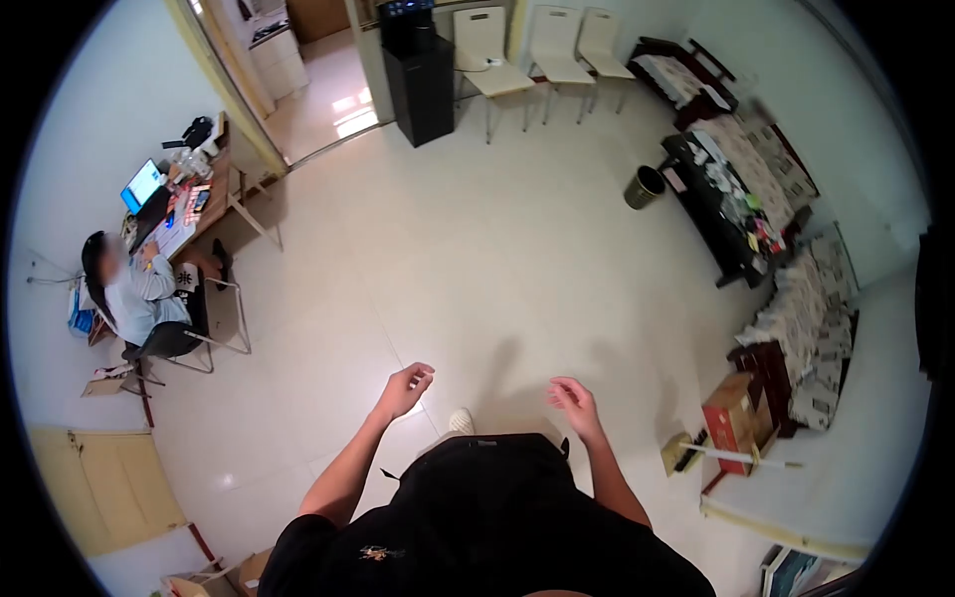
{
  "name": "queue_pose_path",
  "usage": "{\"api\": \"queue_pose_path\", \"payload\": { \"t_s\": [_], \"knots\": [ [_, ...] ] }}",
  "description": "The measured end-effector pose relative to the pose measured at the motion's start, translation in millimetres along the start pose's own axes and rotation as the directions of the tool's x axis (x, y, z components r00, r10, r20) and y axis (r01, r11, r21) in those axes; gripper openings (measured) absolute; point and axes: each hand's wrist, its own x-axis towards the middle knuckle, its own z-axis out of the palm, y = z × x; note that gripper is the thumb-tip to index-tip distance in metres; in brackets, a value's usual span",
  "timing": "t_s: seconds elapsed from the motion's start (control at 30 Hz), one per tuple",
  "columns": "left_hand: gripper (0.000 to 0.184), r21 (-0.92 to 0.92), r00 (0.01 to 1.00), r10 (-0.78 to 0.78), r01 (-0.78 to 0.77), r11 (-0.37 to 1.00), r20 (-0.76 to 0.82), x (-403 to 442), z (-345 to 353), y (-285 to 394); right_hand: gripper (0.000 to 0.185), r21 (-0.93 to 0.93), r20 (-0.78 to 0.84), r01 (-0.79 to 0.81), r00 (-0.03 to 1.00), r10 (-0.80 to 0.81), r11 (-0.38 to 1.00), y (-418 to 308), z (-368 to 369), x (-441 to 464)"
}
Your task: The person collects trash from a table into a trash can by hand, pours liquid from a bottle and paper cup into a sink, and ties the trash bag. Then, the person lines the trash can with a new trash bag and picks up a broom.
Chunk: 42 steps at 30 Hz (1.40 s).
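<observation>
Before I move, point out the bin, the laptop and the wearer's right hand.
Bin (638,195): head view, on its outer wall.
Laptop (142,186): head view, on its lit screen.
Right hand (574,399): head view, on the middle of the hand.

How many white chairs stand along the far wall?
3: one white chair beside the tall black unit, a second in the middle, a third nearest the patterned armchair.

Place: we take it for a home's living room
Right wall (841,164): we see patterned sofas (794,300) and a cluttered coffee table (703,212)
Left wall (90,149): we see a laptop (142,186) on a desk (221,180)
</observation>
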Motion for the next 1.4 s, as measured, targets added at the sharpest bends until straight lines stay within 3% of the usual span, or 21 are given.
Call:
{"api": "queue_pose_path", "payload": {
  "t_s": [0.23, 0.37, 0.43, 0.5, 0.63, 0.73, 0.8, 0.93, 1.0, 1.13, 1.23, 1.33, 1.4],
  "knots": [
    [0.026, -0.028, 0.982, -0.080, 0.076, 0.997, -0.169, 166, -129, 16, 0.025, 0.008, -0.073, -0.224, 0.972, 0.224, 0.975, -20, -14, 209],
    [0.026, -0.018, 0.946, -0.148, 0.149, 0.989, -0.287, 241, -192, -10, 0.025, -0.014, 0.038, -0.160, 0.986, 0.160, 0.987, -50, 12, 394],
    [0.026, -0.079, 0.914, -0.240, 0.227, 0.971, -0.326, 271, -223, 4, 0.024, -0.049, 0.156, -0.103, 0.982, 0.109, 0.994, -90, 48, 499],
    [0.025, -0.112, 0.884, -0.282, 0.259, 0.959, -0.373, 306, -260, 26, 0.022, 0.018, 0.335, 0.091, 0.938, -0.092, 0.996, -124, 92, 601],
    [0.023, -0.251, 0.802, -0.337, 0.240, 0.938, -0.493, 370, -327, 34, 0.022, 0.089, 0.500, 0.134, 0.851, -0.160, 0.987, -287, 209, 749],
    [0.022, -0.278, 0.771, -0.324, 0.198, 0.940, -0.549, 428, -381, -5, 0.023, 0.071, 0.560, 0.227, 0.797, -0.227, 0.971, -362, 291, 849],
    [0.022, -0.310, 0.754, -0.356, 0.210, 0.927, -0.552, 469, -421, -31, 0.023, 0.077, 0.600, 0.256, 0.760, -0.250, 0.964, -368, 333, 909],
    [0.022, -0.331, 0.755, -0.364, 0.206, 0.921, -0.544, 567, -548, -66, 0.025, 0.022, 0.601, 0.244, 0.772, -0.208, 0.970, -351, 407, 1013],
    [0.024, -0.341, 0.757, -0.337, 0.160, 0.926, -0.559, 618, -615, -63, 0.026, -0.144, 0.518, 0.077, 0.855, 0.009, 0.987, -375, 430, 1034],
    [0.024, -0.178, 0.778, -0.163, 0.067, 0.982, -0.607, 735, -789, -35, 0.026, -0.222, 0.543, 0.137, 0.839, 0.006, 0.965, -424, 484, 1108],
    [0.023, -0.120, 0.738, -0.054, -0.037, 0.992, -0.672, 822, -906, -3, 0.026, -0.228, 0.527, 0.144, 0.850, -0.003, 0.963, -445, 527, 1188],
    [0.023, -0.063, 0.714, 0.013, -0.080, 0.995, -0.700, 907, -996, -3, 0.027, -0.178, 0.528, 0.122, 0.849, -0.010, 0.976, -464, 584, 1298],
    [0.023, -0.085, 0.732, -0.044, -0.019, 0.996, -0.680, 954, -1036, -17, 0.027, -0.109, 0.567, 0.108, 0.823, -0.028, 0.988, -477, 636, 1378]
  ]
}}
